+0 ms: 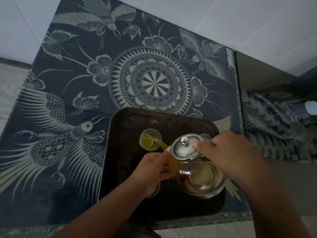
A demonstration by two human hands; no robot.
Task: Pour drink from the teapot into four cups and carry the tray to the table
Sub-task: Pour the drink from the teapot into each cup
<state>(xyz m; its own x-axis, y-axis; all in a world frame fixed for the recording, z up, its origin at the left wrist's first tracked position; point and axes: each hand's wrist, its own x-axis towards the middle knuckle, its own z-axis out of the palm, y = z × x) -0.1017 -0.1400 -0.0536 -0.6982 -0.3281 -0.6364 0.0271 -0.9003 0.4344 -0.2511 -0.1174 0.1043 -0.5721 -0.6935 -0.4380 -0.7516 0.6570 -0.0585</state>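
A glass teapot [192, 162] with a metal lid is tilted to the left above a dark tray [130, 127]. Yellow tea streams from its spout into a glass cup [150, 139] at the tray's far left. My right hand [229, 152] grips the pot on its handle side, with one finger pressing on the lid. My left hand [151, 172] holds the pot's body just below the spout, thumb on top. A second cup [206, 136] peeks out behind the lid. Another cup [155, 193] is mostly hidden under my left hand.
The tray sits at the near edge of a glass-topped table [85, 83] covered by a dark blue cloth with a pale bird and flower pattern. A lower dark surface [267, 78] adjoins on the right. Pale tiled floor [17, 31] lies beyond.
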